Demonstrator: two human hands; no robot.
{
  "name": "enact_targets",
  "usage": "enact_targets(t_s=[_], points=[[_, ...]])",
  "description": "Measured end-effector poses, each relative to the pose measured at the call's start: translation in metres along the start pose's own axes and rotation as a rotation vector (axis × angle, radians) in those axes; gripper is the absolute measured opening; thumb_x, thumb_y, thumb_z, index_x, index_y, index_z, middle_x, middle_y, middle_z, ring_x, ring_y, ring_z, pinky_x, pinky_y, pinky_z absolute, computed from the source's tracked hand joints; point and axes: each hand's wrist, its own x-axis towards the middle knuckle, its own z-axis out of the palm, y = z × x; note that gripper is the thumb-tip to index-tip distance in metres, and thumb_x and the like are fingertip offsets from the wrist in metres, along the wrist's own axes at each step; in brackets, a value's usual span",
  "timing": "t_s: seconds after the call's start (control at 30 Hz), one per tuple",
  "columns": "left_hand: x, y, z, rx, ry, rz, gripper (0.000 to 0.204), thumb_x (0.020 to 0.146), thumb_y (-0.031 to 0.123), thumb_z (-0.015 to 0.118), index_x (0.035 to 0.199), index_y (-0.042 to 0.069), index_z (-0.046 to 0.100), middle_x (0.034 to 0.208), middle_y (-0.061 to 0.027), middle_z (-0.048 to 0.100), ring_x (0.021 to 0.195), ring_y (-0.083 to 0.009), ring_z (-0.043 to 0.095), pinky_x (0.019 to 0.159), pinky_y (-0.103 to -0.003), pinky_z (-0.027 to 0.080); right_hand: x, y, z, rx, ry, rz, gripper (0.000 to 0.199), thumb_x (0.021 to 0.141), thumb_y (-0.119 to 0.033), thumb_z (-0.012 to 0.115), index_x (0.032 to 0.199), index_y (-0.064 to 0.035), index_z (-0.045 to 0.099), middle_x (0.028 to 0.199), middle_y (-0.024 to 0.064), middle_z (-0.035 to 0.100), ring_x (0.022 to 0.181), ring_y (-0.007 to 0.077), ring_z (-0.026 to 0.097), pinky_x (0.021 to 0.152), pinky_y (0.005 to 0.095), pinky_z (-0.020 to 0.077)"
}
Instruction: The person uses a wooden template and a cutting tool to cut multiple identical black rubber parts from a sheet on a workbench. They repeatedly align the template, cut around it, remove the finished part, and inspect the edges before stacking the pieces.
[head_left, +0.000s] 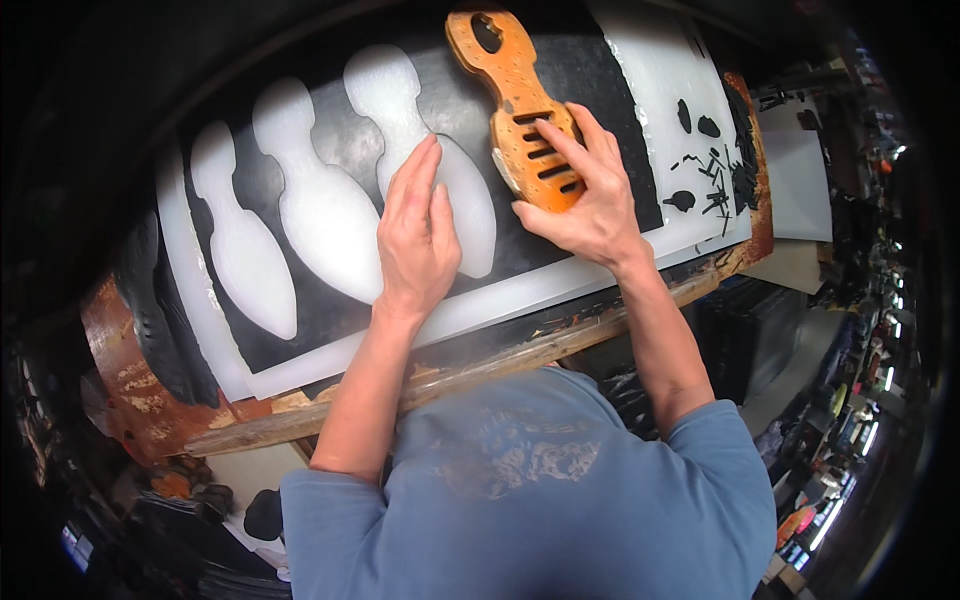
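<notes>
My right hand point(600, 205) is closed around the lower, wider half of an orange sole-shaped cutting die point(520, 92). The die has an oval hole near its far end and several dark slots. It lies over a black sheet point(330, 150), right of three sole-shaped openings that show white beneath. My left hand point(415, 235), fingers straight and thumb raised, is at the third opening point(385, 80), covering part of it; whether it touches the sheet I cannot tell. The second opening point(318, 205) and the first opening point(245, 250) are farther left.
A white board point(500, 305) extends under the black sheet. Small black scraps point(715, 185) lie on its right end. A worn wooden rail point(480, 360) runs along the near edge. Dark ridged material point(160, 310) hangs at the left end, and a black box-like object point(750, 325) stands right.
</notes>
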Motion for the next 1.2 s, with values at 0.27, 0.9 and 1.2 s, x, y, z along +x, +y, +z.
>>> enact_targets(t_s=[0.27, 0.9, 1.2], points=[[-0.001, 0.000, 0.004, -0.037, 0.043, 0.022, 0.044, 0.096, -0.008, 0.058, 0.139, -0.006, 0.060, 0.143, -0.0244, 0.063, 0.132, -0.0403, 0.062, 0.111, -0.046, 0.050, 0.017, 0.002, 0.022, -0.144, -0.034, -0.064, 0.077, 0.061, -0.033, 0.084, 0.131, -0.0030, 0.072, 0.145, 0.0287, 0.052, 0.118, 0.0441, 0.057, 0.101, 0.0492, 0.0532], [-0.149, 0.079, -0.041, -0.140, -0.150, -0.227, 0.014, 0.091, -0.011, 0.067, 0.101, -0.003, 0.071, 0.100, -0.0183, 0.077, 0.089, -0.0327, 0.076, 0.081, -0.038, 0.060, -0.112, 0.163, -0.092, -0.439, 0.335, 0.201, 0.032, 0.100, -0.011, 0.058, 0.123, 0.0061, 0.073, 0.132, 0.0258, 0.069, 0.125, 0.0411, 0.064, 0.110, 0.0492, 0.0472], [-0.170, 0.062, -0.015, 0.219, -0.040, 0.091, 0.011, 0.086, -0.005, 0.075, 0.086, 0.001, 0.067, 0.083, -0.0146, 0.071, 0.072, -0.0345, 0.068, 0.066, -0.042, 0.055, -0.096, 0.144, -0.108, -0.285, 0.569, 0.044, 0.015, 0.097, -0.005, 0.067, 0.108, 0.0012, 0.074, 0.103, 0.0138, 0.074, 0.095, 0.0281, 0.070, 0.087, 0.0390, 0.0549]])
